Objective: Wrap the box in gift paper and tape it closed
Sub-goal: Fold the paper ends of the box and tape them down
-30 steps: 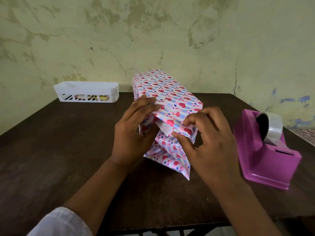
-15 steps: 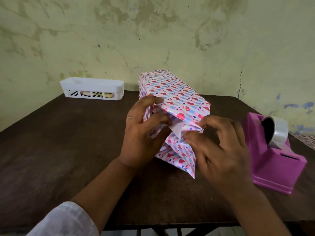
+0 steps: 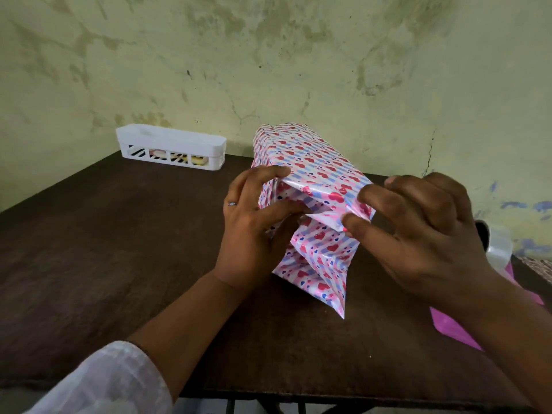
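A box wrapped in pink and blue heart-print gift paper (image 3: 310,162) lies on the dark table (image 3: 104,249), its long side running away from me. At its near end a loose paper flap (image 3: 319,270) hangs down to the tabletop. My left hand (image 3: 254,231) grips the left side of that near end, fingers curled round the folded paper. My right hand (image 3: 418,234) pinches the right corner fold of the paper between thumb and fingertips. The pink tape dispenser (image 3: 448,327) with its clear tape roll (image 3: 498,246) sits at the right, mostly hidden behind my right hand.
A white slotted plastic basket (image 3: 170,150) with small items inside stands at the table's back left, against the stained wall. The table's front edge runs just below my forearms.
My right hand has risen and now pinches the right corner of the near end. The left hand has shifted slightly lower on the left fold. The view has moved closer and to the left.
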`<state>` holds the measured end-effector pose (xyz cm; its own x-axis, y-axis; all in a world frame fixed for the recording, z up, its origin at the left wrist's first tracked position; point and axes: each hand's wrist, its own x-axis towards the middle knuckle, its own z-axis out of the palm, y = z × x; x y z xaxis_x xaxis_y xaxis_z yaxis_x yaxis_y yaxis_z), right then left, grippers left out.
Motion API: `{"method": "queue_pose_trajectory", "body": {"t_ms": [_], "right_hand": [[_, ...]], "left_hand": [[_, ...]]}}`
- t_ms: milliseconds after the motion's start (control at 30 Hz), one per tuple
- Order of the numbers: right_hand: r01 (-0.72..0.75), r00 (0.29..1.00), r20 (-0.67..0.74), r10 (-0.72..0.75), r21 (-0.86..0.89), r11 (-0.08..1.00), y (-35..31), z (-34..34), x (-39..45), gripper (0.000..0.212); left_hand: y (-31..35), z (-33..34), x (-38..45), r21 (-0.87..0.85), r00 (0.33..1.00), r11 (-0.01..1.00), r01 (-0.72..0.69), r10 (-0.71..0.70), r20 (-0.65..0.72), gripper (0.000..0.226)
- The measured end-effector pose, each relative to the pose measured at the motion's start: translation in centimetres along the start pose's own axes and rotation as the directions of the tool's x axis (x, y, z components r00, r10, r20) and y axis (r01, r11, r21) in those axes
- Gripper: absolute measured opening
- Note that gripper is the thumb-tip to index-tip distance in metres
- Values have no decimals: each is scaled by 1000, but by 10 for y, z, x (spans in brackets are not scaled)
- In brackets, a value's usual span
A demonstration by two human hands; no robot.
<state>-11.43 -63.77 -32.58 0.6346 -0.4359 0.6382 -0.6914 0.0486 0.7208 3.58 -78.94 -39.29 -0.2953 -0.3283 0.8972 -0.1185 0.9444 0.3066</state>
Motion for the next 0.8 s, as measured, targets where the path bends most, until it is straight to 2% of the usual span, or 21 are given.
{"method": "queue_pose_trajectory", "body": {"t_ms": [67,200,367,433,567,667,800], "right_hand": [[-17,1000,-6,17,19,1000,-3,-2,0,10],[-142,989,37,140,57,988,-7,-4,0,30],[-231,972,71,224,112,967,-14,-2,3,39],[-249,967,78,241,104,963,-15,-2,4,39],[-284,956,102,275,90,955,-20,-2,6,30],[-302,950,113,290,113,947,-22,-3,6,26],[-251,965,124,232,165,954,-21,-7,2,25]], "left_hand": [[2,-1,1,31,1000,1000,3,-3,4,22],[3,-1,0,68,999,998,7,-10,36,19],[6,-1,-3,47,999,998,38,-40,26,14],[6,-2,-2,79,1000,997,1,1,-21,20],[16,-3,-2,118,977,972,-205,211,-42,28],[23,5,-3,70,984,981,-180,180,0,23],[23,10,-1,23,992,992,-122,122,12,13]]}}
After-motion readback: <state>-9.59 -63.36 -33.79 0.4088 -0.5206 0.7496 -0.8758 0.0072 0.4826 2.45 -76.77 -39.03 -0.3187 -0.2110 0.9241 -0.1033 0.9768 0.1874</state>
